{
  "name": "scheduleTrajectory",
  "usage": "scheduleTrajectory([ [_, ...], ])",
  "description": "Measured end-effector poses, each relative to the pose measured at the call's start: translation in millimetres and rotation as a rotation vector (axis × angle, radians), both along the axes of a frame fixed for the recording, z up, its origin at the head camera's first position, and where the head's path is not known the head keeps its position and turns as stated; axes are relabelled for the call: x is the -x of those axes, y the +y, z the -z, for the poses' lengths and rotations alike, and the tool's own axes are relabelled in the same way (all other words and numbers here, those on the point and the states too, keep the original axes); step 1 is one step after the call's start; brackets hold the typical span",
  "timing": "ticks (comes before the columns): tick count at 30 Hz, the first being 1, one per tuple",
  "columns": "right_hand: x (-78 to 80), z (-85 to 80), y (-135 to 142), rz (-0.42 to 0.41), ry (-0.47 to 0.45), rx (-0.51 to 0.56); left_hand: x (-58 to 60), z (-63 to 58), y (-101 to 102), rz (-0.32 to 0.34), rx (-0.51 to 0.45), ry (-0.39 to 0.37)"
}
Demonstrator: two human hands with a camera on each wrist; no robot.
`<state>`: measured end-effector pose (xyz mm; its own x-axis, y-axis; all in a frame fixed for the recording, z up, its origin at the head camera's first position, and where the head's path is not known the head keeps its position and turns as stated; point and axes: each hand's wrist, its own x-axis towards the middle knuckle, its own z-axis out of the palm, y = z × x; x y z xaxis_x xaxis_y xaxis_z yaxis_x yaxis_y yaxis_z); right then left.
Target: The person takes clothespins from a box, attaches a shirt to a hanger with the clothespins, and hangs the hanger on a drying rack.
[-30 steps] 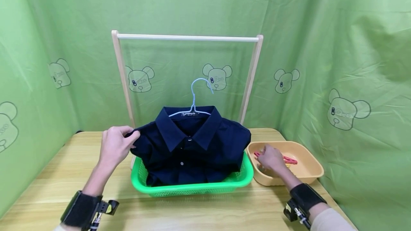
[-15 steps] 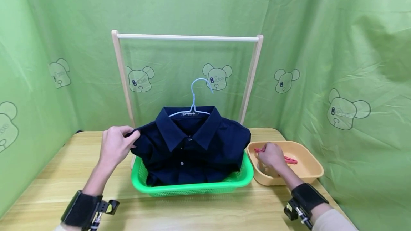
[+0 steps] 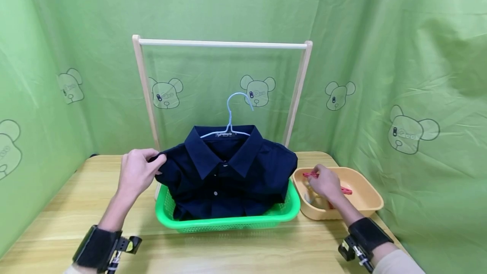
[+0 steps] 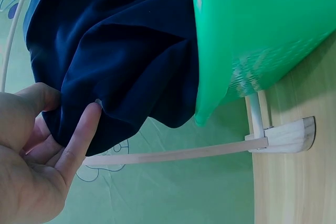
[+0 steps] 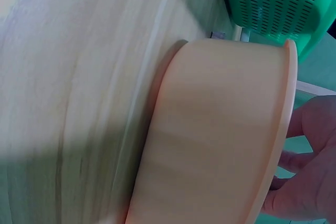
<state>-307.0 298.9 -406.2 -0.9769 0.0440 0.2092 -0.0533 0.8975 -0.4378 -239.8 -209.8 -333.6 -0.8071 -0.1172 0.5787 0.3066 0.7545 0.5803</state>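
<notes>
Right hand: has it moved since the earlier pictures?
Yes, slightly: in the head view, the right hand has shifted upward against the far rim of the tub.

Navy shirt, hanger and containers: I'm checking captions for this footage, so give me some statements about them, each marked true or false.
1. The left hand grips the navy collared shirt. True.
2. The hanger hangs from the rail. False: the wire hanger sits inside the shirt's collar, apart from the white rail.
3. A red clothespin is at the fingertips of the right hand. True.
4. The shirt lies in the tan basin. False: its lower part is in the green basket.
</notes>
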Motion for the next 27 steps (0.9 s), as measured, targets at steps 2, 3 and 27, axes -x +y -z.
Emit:
scheduleTrajectory([
  [2,0.2,-0.7,0,0.007,0.024,0.010,0.0,-0.1,0,0.001,-0.002,-0.005],
  [3,0.7,-1.1,0,0.012,0.039,0.018,-0.2,-0.2,0,0.001,-0.004,-0.008],
  [27,0.9,-22.5,-11,0.057,0.190,0.132,-2.5,-2.7,1,0.009,-0.012,-0.027],
])
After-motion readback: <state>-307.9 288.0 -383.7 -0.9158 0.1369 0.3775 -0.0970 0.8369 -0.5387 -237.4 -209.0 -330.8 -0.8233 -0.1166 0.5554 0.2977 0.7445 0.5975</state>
